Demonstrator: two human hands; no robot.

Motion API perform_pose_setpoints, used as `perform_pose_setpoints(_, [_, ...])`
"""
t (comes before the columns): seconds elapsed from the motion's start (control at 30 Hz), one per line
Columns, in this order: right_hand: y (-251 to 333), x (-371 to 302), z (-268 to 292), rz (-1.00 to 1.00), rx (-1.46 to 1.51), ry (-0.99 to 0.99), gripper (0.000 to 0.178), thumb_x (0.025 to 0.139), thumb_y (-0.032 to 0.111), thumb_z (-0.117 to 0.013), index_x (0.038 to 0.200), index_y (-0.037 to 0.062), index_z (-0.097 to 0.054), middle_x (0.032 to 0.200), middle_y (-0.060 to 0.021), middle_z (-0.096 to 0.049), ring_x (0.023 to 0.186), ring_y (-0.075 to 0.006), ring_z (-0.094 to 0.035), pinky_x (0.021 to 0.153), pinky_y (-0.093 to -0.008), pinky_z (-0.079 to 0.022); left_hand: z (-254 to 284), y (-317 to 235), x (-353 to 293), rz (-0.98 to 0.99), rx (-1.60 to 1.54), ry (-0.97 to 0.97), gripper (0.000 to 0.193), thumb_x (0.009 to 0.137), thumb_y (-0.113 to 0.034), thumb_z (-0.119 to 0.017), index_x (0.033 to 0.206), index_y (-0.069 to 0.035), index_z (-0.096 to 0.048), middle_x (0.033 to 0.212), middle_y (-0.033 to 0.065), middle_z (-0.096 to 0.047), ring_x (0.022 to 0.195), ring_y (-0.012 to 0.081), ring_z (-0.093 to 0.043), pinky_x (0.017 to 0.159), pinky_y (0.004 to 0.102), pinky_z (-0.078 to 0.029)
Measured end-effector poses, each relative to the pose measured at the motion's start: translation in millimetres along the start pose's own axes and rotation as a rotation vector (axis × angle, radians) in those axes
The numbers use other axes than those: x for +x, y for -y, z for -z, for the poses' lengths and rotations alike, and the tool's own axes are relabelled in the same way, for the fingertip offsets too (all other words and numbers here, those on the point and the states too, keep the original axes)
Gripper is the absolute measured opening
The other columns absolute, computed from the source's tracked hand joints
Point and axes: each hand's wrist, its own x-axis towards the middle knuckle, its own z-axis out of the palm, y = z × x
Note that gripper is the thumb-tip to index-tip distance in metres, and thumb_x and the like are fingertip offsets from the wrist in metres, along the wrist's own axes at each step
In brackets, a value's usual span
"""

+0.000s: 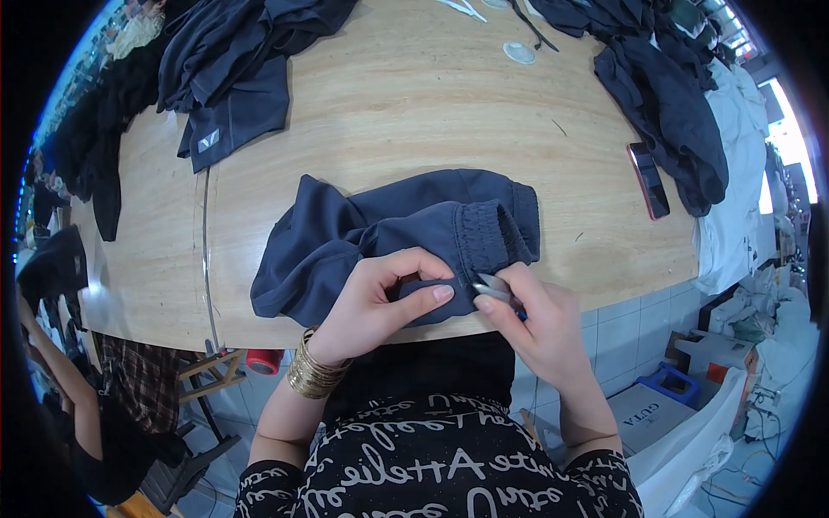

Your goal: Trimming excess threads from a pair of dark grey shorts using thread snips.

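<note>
A dark blue garment (406, 237) lies bunched near the front edge of the wooden table (414, 104), its elastic waistband (488, 233) turned toward the person. The left hand (380, 298) pinches a fold of that garment's hem between thumb and fingers, closed firmly on the cloth just below the waistband. The right hand (531, 319) meets it from the garment's right side, fingers closed narrowly around a small metal thread snip (492, 285) whose tip touches the cloth beside the left thumb. Judging by this, trimming of this 1 piece is under way at the hem; whether other seams on it are already cleaned I cannot tell. Beyond the garment to the left, a heap of similar dark clothes (233, 69) rests on the table, and beyond it to the right lies a second heap (665, 112); which of the 2 is finished cannot be told. A phone (648, 180) lies to the right of the garment, touching that second heap, and a small white round item (520, 53) sits far behind the garment.
</note>
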Motion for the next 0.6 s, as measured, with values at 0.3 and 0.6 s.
perform_pose_setpoints(0.3, [-3.4,-1.6,-4.6,0.156,-0.263,-0.042,0.024,0.082,0.025,-0.068,0.081,0.0071,-0.052,0.06,-0.0045,-0.054,0.05,-0.0195,-0.055,0.046,-0.0301,-0.041,-0.9,5.1,-0.1,-0.007,-0.067,-0.014,0.014,0.087,-0.008,-0.064,0.097,0.001,-0.063,0.086,-0.0004,-0.06,0.078,0.0041,-0.049,0.071,0.0198,-0.041])
perform_pose_setpoints(0.6, [-0.6,-1.0,-4.1,0.169,-0.304,-0.03,0.025,0.082,0.026,-0.068,0.079,0.0075,-0.051,0.061,-0.0034,-0.054,0.052,-0.0183,-0.056,0.047,-0.0295,-0.043,-0.7,3.6,-0.7,-0.02,-0.041,0.0,0.013,0.086,-0.007,-0.064,0.097,0.001,-0.063,0.085,0.0,-0.059,0.078,0.0052,-0.05,0.071,0.0206,-0.041])
